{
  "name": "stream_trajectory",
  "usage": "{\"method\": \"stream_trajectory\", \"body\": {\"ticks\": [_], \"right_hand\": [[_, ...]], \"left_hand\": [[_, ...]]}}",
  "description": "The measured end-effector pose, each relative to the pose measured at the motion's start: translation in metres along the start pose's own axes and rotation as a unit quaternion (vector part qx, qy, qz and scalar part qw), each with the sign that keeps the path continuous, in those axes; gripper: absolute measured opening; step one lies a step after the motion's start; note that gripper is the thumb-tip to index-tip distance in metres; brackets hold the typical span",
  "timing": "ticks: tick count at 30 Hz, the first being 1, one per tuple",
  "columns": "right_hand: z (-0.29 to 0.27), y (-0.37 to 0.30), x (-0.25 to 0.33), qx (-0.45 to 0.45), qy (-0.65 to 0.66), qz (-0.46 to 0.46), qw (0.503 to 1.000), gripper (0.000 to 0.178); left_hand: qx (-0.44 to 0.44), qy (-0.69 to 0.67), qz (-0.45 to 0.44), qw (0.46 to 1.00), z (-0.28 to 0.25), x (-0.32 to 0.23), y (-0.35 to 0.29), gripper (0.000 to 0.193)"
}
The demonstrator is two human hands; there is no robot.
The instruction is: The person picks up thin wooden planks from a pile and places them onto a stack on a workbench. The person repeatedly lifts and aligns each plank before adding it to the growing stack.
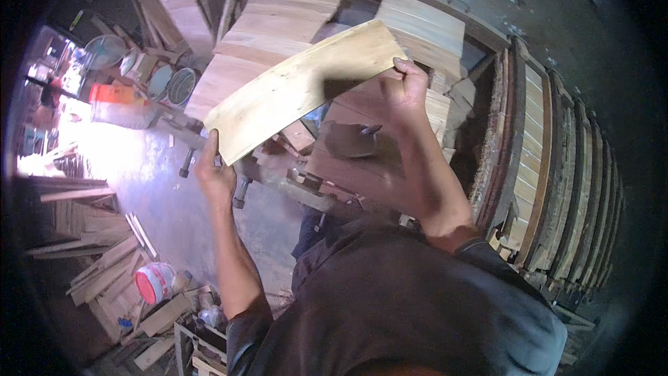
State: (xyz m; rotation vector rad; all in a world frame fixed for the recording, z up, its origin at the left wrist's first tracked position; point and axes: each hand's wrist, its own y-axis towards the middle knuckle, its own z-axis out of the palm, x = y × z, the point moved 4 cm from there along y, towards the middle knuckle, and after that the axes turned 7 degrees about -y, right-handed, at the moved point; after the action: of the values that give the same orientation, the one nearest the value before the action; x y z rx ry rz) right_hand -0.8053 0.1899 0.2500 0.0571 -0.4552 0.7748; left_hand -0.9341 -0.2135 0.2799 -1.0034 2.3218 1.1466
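Note:
Between my two hands a long pale wooden board point(285, 92) is held up, tilted so its right end sits farther away. My left hand point(214, 170) grips the near left corner, thumb on the upper face and the other fingers mostly hidden beneath. At the right end my right hand point(406, 83) is closed on the edge, thumb on top. A shadow falls across the board's right half. Under it lie a brown wooden panel point(362, 174) and small wood offcuts point(299, 136) on the workbench.
Glued wooden panels point(292, 1) lie at the back, with another panel stack point(424, 21) right of them. Clamp racks holding boards point(532, 160) stand to the right. Scrap wood point(104, 271) and a white-and-red bucket point(154, 283) are on the left floor.

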Motion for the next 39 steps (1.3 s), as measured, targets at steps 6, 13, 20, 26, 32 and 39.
{"method": "stream_trajectory", "body": {"ticks": [6,13,20,26,32,39], "right_hand": [[-0.047,0.021,0.018,-0.037,0.024,0.000,0.999,0.063],[-0.179,0.042,0.041,-0.217,-0.106,-0.022,0.970,0.059],[-0.244,0.000,0.068,-0.281,-0.294,-0.003,0.914,0.043],[-0.276,-0.051,0.057,-0.218,-0.657,-0.063,0.719,0.034],[-0.179,-0.050,-0.032,0.009,-0.876,0.108,0.470,0.042],[-0.137,-0.054,-0.081,0.279,-0.894,-0.008,0.350,0.030]], "left_hand": [[0.086,-0.453,-0.337,0.821,0.060,0.011,0.015,0.085],[0.167,-0.483,-0.366,0.778,0.164,0.020,0.065,0.048],[0.275,-0.278,-0.108,0.914,0.267,0.028,0.082,0.031],[0.354,-0.116,-0.071,0.925,0.342,0.097,0.035,0.026],[0.351,-0.163,-0.096,0.917,0.354,0.098,0.017,0.028],[0.370,-0.160,-0.177,0.898,0.360,0.108,0.011,0.029]]}}
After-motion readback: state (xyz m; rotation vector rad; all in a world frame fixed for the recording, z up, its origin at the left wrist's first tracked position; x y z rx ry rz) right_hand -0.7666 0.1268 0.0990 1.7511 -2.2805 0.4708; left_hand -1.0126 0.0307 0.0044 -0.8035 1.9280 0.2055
